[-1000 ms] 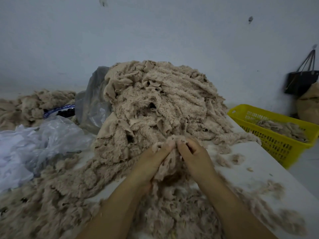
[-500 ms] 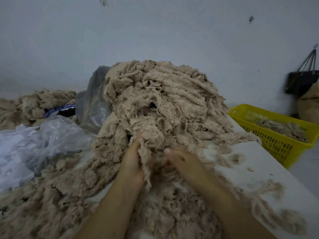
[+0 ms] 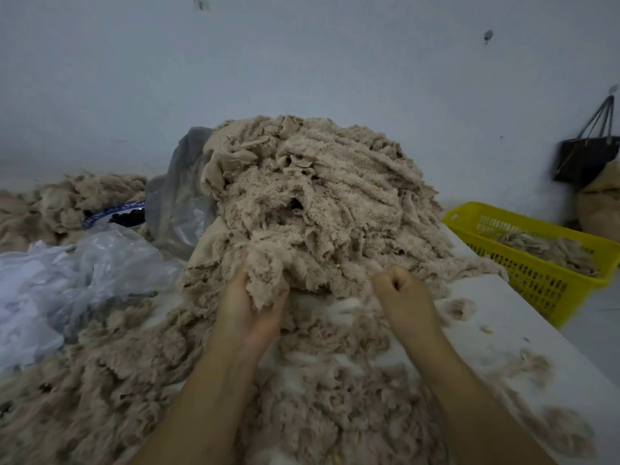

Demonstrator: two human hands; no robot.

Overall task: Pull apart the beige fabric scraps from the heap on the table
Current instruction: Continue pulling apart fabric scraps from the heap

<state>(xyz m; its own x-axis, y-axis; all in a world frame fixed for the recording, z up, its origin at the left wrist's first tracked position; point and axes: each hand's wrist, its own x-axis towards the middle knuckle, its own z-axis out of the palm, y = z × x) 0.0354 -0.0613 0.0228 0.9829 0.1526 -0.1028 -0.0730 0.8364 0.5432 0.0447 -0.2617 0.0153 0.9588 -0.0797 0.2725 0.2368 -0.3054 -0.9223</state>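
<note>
The beige heap [image 3: 318, 203] stands tall in the middle of the desk [image 3: 510, 317], toward its far edge. The person works at its near foot, where the scraps hang loose enough to catch. The left hand [image 3: 250, 307] is turned palm up and clamped on a fluffy scrap [image 3: 268, 280] that hangs from the heap above it; I judge that this hold from below lets the piece be dragged down toward the near edge. The right hand [image 3: 401, 293] sits apart from it, to the right, curled into a fist against the heap's foot. No fabric shows in it, though a thin strand could be hidden inside. Torn fluff [image 3: 335, 397] lies spread along the near edge, between and under the forearms, which suggests that pulled pieces drop there. A yellow basket [image 3: 536, 286] with a few scraps in it waits just beside the right edge, within reach. Crumpled clear plastic [image 3: 84, 273] lies at the left edge, likely the wrapping the fabric came in.
</note>
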